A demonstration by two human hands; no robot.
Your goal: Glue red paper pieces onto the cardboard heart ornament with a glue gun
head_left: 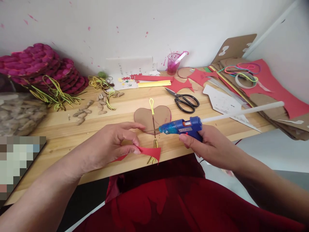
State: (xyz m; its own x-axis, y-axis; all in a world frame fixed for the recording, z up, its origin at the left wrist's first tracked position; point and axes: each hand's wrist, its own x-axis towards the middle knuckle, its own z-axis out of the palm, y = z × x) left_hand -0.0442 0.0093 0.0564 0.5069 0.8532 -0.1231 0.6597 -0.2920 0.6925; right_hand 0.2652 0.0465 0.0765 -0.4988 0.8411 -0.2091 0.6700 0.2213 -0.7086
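A heart-shaped piece of cardboard (142, 116) lies on the wooden table in front of me. Down its middle runs a cord with a yellow loop (151, 106) at the top and a tassel (155, 143) below. My left hand (108, 145) pinches a red paper piece (152, 152) between thumb and finger, in front of the cardboard and partly over the tassel. Its index finger reaches to the cardboard's lower left edge. Closed around the handle of a blue glue gun (180, 126) is my right hand (214, 143); the nozzle points left over the cardboard, and a long white glue stick (243, 112) sticks out behind.
Black-handled scissors (185, 100) lie behind the glue gun. Peanuts (83, 112) and yellow-green cords (98, 83) are at left, near stacked magenta pieces (36, 64) and a bag of peanuts (21, 112). A pink-stained cup (173, 64) stands by the wall; red paper (287, 90) and cardboard lie right.
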